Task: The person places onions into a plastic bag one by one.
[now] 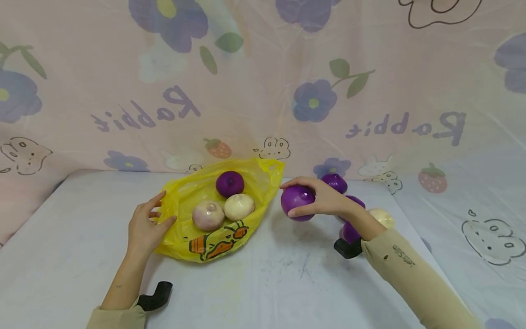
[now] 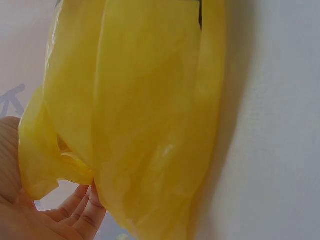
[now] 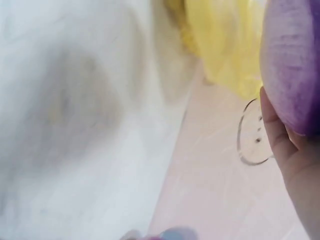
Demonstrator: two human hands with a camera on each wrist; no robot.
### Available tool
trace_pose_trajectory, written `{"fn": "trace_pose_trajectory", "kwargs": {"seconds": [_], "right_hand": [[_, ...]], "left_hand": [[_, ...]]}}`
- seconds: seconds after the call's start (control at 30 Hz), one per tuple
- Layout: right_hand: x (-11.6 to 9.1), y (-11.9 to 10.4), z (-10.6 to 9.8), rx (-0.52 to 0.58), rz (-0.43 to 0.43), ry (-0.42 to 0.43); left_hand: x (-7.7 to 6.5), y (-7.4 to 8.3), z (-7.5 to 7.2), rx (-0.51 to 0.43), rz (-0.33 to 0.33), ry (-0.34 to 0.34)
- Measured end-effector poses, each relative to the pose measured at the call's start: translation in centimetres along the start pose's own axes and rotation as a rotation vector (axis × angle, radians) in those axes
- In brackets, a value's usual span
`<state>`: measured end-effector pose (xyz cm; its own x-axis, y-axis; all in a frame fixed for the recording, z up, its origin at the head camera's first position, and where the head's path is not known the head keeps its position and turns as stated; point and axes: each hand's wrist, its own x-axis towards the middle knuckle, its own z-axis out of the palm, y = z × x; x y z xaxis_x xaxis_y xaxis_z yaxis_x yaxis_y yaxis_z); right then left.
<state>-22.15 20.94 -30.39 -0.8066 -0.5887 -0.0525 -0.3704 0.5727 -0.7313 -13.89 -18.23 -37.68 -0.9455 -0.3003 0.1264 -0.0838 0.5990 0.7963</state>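
Note:
A yellow plastic bag with a printed duck face lies mouth up on the white table. Inside it are a purple onion, a pale pinkish onion and a white onion. My left hand holds the bag's left rim between thumb and fingers; the left wrist view shows the yellow film hanging beside the fingertips. To the right of the bag, my right hand grips another purple onion, raised above the table. In the right wrist view that onion fills the upper right corner.
Behind and under my right forearm sit several more onions, among them a purple one and a white one. A printed curtain hangs behind the table. Each wrist wears a black mount.

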Motion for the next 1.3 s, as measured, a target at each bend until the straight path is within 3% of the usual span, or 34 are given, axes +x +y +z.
{"fn": "trace_pose_trajectory", "kwargs": {"seconds": [0.67,1.3], "right_hand": [[4.7,-5.1,1.5,0.048,-0.178,-0.006],[8.6,-6.5,3.6,-0.055,-0.097,0.021]], "left_hand": [[-0.1,0.1,0.1,-0.037,-0.004,0.012],[-0.1,0.2,0.0,-0.032,0.008,0.016]]}}
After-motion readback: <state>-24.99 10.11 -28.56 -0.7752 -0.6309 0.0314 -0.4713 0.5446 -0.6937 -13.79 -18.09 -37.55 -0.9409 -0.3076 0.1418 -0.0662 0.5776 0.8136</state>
